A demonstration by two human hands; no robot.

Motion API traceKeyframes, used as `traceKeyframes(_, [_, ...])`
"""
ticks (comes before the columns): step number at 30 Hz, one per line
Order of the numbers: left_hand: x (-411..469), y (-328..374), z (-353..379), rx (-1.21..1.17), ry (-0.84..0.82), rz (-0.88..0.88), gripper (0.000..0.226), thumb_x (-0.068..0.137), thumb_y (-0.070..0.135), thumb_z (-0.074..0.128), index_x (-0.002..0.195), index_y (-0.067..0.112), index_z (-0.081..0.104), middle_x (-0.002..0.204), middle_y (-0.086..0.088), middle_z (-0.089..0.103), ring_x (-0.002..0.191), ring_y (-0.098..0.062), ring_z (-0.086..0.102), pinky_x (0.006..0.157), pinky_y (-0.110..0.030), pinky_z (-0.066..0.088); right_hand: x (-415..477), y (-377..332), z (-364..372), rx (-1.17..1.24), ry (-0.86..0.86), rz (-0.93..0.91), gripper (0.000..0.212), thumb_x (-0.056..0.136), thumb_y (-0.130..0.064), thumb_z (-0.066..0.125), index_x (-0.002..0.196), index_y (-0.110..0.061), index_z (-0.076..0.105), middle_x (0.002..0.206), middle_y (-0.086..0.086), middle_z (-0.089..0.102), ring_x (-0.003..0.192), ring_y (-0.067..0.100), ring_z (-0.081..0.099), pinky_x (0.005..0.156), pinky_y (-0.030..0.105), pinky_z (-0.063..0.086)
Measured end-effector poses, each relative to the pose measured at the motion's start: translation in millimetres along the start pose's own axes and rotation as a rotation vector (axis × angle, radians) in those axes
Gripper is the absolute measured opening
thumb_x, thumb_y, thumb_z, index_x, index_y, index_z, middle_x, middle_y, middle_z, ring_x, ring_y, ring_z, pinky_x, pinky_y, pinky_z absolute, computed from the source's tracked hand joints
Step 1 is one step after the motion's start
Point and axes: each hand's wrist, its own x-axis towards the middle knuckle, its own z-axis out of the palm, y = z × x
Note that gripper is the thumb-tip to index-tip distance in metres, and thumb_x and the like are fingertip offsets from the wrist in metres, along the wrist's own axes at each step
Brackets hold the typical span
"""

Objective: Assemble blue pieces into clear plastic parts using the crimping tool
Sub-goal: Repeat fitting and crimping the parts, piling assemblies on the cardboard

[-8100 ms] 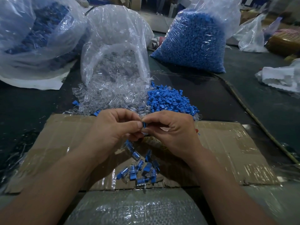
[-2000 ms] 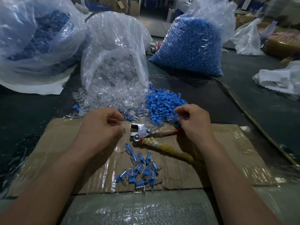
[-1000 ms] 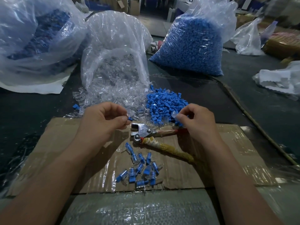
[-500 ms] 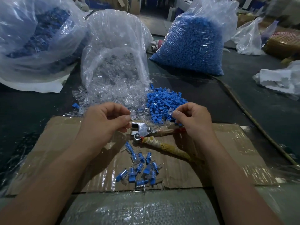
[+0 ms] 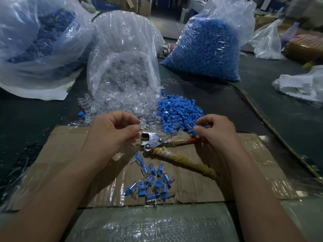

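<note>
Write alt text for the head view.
Two hands flank a crimping tool lying on cardboard: the left hand pinches a clear plastic part, the right hand a small piece by the blue pile. Assembled pieces lie nearer the person.

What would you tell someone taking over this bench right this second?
Hands: the left hand pinches what looks like a clear part; the right hand pinches a blue piece at the edge of the blue pile.
The crimping tool lies unheld on the cardboard, between the hands.
Done: a small cluster of finished pieces on the cardboard.
Left: join these two, crimp them, then work through the clear pile and blue pile.
</note>
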Motion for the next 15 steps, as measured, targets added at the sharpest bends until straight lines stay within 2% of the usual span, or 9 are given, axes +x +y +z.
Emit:
traceKeyframes(2, [0.1, 0.3, 0.2, -0.006, 0.001, -0.005, 0.015, 0.076, -0.003, 0.064, 0.075, 0.012, 0.064, 0.06, 0.003, 0.068, 0.053, -0.004, 0.064, 0.049, -0.011, 0.048, 1.3, -0.4, 2.7, -0.106, -0.032, -0.005, 0.012, 0.077, -0.029, 0.072, 0.087, -0.026, 0.065, 0.079, -0.014, 0.048, 0.069, 0.002, 0.046, 0.063, 0.022, 0.036])
traceKeyframes(7, [-0.5, -0.1, -0.5, 0.002, -0.006, 0.002, 0.014, 0.076, -0.002, 0.064, 0.075, 0.012, 0.064, 0.061, 0.002, 0.068, 0.053, -0.005, 0.064, 0.05, -0.011, 0.048, 3.3, -2.6, 6.7, -0.235, -0.051, 0.021, 0.021, 0.079, -0.028, 0.069, 0.1, -0.025, 0.066, 0.105, -0.001, 0.051, 0.087, 0.011, 0.047, 0.074, 0.025, 0.035])
traceKeyframes(10, [-0.3, -1.1, -1.0, 0.008, 0.0, 0.004, 0.015, 0.075, -0.002, 0.065, 0.075, 0.013, 0.064, 0.063, 0.002, 0.069, 0.055, -0.006, 0.065, 0.05, -0.012, 0.049, 3.3, -3.5, 10.6, -0.207, 0.029, -0.004, 0.02, 0.081, -0.029, 0.068, 0.099, -0.025, 0.062, 0.108, -0.002, 0.049, 0.092, 0.012, 0.046, 0.076, 0.027, 0.037])
traceKeyframes(12, [0.1, -1.8, -0.7, 0.013, 0.002, 0.002, 0.015, 0.075, -0.001, 0.065, 0.074, 0.014, 0.065, 0.063, 0.002, 0.069, 0.055, -0.006, 0.065, 0.05, -0.012, 0.049, 3.9, -6.4, 14.0, -0.17, 0.065, -0.03, 0.027, 0.083, -0.029, 0.066, 0.109, -0.024, 0.06, 0.113, -0.001, 0.05, 0.103, 0.014, 0.048, 0.083, 0.029, 0.04])
traceKeyframes(15, [0.6, -2.4, -0.5, 0.021, -0.004, -0.008, 0.015, 0.075, -0.001, 0.065, 0.074, 0.014, 0.065, 0.063, 0.003, 0.069, 0.055, -0.006, 0.066, 0.05, -0.011, 0.048, 6.4, -9.3, 19.3, -0.204, 0.015, -0.057, 0.038, 0.086, -0.025, 0.062, 0.123, -0.022, 0.056, 0.12, 0.002, 0.051, 0.111, 0.019, 0.047, 0.093, 0.033, 0.039])
